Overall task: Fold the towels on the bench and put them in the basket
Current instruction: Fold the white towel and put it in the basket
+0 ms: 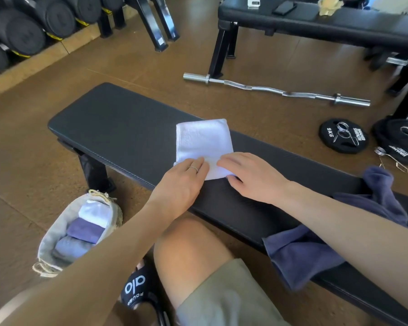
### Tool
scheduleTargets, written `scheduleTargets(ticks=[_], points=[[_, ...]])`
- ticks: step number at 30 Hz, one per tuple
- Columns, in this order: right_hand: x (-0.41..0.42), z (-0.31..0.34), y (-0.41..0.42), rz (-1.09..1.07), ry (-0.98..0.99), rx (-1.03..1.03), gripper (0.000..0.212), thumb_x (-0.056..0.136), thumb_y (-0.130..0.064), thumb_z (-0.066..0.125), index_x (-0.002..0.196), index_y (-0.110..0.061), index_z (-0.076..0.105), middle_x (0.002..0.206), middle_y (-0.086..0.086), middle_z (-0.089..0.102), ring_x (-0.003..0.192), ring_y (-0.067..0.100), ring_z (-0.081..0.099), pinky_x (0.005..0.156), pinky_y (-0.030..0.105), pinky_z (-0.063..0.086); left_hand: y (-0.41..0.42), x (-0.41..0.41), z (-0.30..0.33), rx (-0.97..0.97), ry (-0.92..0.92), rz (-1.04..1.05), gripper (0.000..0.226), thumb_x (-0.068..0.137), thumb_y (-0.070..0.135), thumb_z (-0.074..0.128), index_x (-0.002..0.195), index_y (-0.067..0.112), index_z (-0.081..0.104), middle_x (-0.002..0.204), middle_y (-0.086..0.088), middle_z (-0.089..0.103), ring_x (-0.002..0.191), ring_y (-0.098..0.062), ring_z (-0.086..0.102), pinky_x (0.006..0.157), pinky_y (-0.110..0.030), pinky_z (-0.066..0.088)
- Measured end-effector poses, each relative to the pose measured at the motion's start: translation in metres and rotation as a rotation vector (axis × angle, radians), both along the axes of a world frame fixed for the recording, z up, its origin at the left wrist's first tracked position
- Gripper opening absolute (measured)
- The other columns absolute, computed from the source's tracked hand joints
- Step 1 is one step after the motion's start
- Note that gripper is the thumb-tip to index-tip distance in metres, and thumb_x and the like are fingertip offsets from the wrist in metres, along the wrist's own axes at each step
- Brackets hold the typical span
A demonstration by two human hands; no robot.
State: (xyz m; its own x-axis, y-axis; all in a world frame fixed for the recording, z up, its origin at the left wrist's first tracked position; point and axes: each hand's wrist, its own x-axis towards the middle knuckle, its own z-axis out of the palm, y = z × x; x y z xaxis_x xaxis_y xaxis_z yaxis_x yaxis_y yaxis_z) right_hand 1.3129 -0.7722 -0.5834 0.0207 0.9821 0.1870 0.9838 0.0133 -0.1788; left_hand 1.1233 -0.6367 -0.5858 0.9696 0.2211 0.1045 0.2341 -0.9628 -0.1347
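Observation:
A white towel [204, 142], folded into a narrow rectangle, lies flat on the black bench [118, 123]. My left hand [181, 182] rests on its near left corner with fingers laid over the cloth. My right hand [250, 175] covers the near right corner, fingertips on the towel, thumb at its edge. A dark blue towel [316, 241] hangs crumpled over the bench's near edge at the right, under my right forearm. On the floor at the lower left stands a woven basket [50, 236] holding three folded towels, one white and two bluish.
A curl bar [276, 90] lies on the floor beyond the bench, with weight plates [342, 135] and spring collars at the right. A second bench [316, 20] stands at the back, dumbbells [24, 31] are racked at the upper left. My knee and sandal are below the bench.

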Motion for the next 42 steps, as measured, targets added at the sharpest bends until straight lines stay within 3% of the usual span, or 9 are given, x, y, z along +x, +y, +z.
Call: scheduleTargets(ticks=[10,13,18,23,27,30,34,38,42], points=[[0.003,0.021,-0.008,-0.139,0.373,-0.138,0.023,0.099,-0.024,0.054,0.121,-0.032,0.056,0.098,-0.005,0.068,0.073,0.009,0.059,0.073,0.036,0.053,0.000,-0.012,0.003,-0.002,-0.085,-0.067,0.044,0.075,-0.001,0.056,0.117,0.007,0.060,0.102,-0.005,0.066,0.086,-0.025,0.063,0.059,-0.038,0.052],[0.008,0.024,-0.006,-0.160,0.448,-0.176,0.028,0.095,-0.026,0.059,0.121,-0.035,0.057,0.106,-0.010,0.067,0.085,0.009,0.064,0.079,0.035,0.055,0.002,-0.012,0.011,-0.068,-0.081,-0.056,0.040,0.076,0.002,0.063,0.114,0.009,0.059,0.090,-0.002,0.062,0.074,-0.024,0.061,0.046,-0.035,0.043],[0.010,0.025,-0.003,-0.194,0.557,-0.230,0.045,0.078,-0.028,0.075,0.117,-0.039,0.055,0.105,-0.016,0.065,0.095,0.007,0.062,0.082,0.037,0.055,0.024,-0.015,0.014,-0.320,-0.073,-0.036,0.046,0.094,0.019,0.050,0.140,0.018,0.047,0.126,-0.001,0.057,0.074,-0.030,0.062,0.069,-0.044,0.053],[0.012,0.020,0.006,-0.261,0.671,-0.151,0.027,0.082,-0.034,0.074,0.104,-0.035,0.059,0.103,-0.015,0.066,0.096,0.010,0.062,0.086,0.045,0.054,0.040,-0.014,0.015,-0.577,-0.153,0.044,0.042,0.098,0.029,0.059,0.140,0.025,0.053,0.132,0.009,0.060,0.099,-0.017,0.064,0.092,-0.032,0.050],[0.020,0.021,0.019,-0.318,0.733,-0.159,0.016,0.088,-0.042,0.069,0.100,-0.033,0.063,0.098,-0.011,0.065,0.092,0.011,0.061,0.081,0.035,0.050,0.051,-0.011,0.017,-0.798,-0.302,0.251,0.025,0.096,0.039,0.063,0.120,0.031,0.059,0.111,0.016,0.065,0.073,-0.008,0.059,0.074,-0.020,0.046],[0.020,0.021,0.031,-0.368,0.751,-0.169,0.029,0.093,-0.050,0.060,0.101,-0.023,0.064,0.092,-0.004,0.062,0.081,0.012,0.055,0.071,0.030,0.041,0.053,-0.006,0.013,-0.850,-0.384,0.339,0.017,0.097,0.038,0.061,0.107,0.024,0.060,0.096,0.007,0.065,0.072,-0.011,0.056,0.067,-0.013,0.043],[0.014,0.015,0.047,-0.471,0.704,-0.165,0.052,0.094,-0.056,0.051,0.100,-0.005,0.056,0.087,0.009,0.056,0.076,0.015,0.048,0.067,0.033,0.036,0.054,0.003,0.009,-0.886,-0.399,0.483,0.013,0.098,0.035,0.061,0.098,0.022,0.063,0.083,-0.006,0.061,0.067,-0.010,0.047,0.064,-0.018,0.038],[0.008,0.010,0.056,-0.569,0.681,-0.154,0.048,0.092,-0.053,0.051,0.091,-0.004,0.050,0.077,-0.001,0.050,0.072,0.016,0.047,0.066,0.034,0.035,0.055,0.009,0.007,-0.867,-0.381,0.568,0.016,0.096,0.037,0.062,0.095,0.022,0.066,0.088,-0.004,0.063,0.076,-0.014,0.052,0.067,-0.021,0.038],[0.002,0.010,0.060,-0.616,0.657,-0.150,0.038,0.091,-0.049,0.050,0.087,-0.011,0.047,0.074,-0.004,0.053,0.073,0.019,0.051,0.072,0.034,0.035,0.056,0.011,0.005,-0.916,-0.349,0.639,0.019,0.093,0.041,0.063,0.094,0.022,0.065,0.086,-0.003,0.063,0.079,-0.022,0.062,0.073,-0.035,0.052]])
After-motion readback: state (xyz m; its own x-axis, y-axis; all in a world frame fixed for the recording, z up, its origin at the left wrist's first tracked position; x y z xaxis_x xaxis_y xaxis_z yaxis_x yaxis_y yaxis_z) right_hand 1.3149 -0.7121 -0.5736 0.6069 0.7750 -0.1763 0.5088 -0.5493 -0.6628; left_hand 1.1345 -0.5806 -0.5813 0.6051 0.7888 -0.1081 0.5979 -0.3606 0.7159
